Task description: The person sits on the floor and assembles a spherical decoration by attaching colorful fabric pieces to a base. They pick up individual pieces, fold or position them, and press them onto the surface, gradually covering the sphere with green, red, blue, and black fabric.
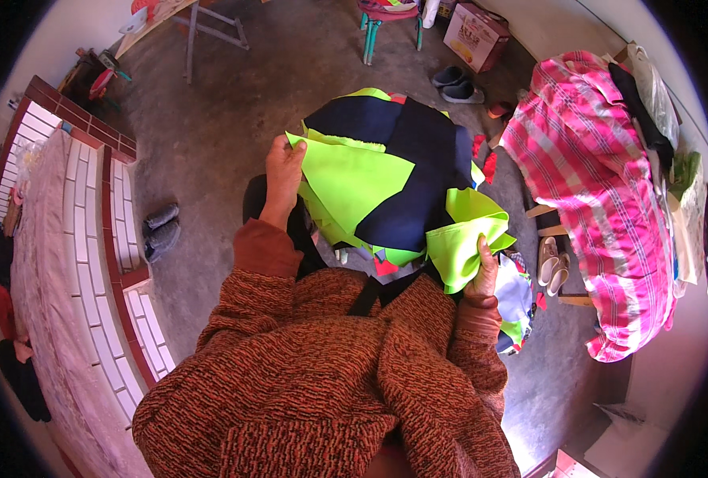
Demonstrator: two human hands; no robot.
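In front of me lies a pile of neon yellow-green and navy cloth pieces (418, 151), about at my knees. My left hand (285, 171) pinches the upper left corner of a flat neon yellow-green cloth piece (354, 175) on the pile. At the pile's right side, my right hand (483, 269) grips a crumpled neon yellow-green cloth piece (459, 239), its thumb on top and the fabric bunched up. Navy pieces show between and beneath the bright ones. What supports the pile is mostly hidden under it. Small red scraps (385, 267) show at its near edge.
To the right a pink plaid cloth (581, 191) drapes over furniture, with beige shoes (553, 265) beside it. Dark slippers (457, 85) and a carton (477, 36) stand at the back. Grey slippers (163, 231) lie left, near a white-tiled, brick-edged platform (91, 255).
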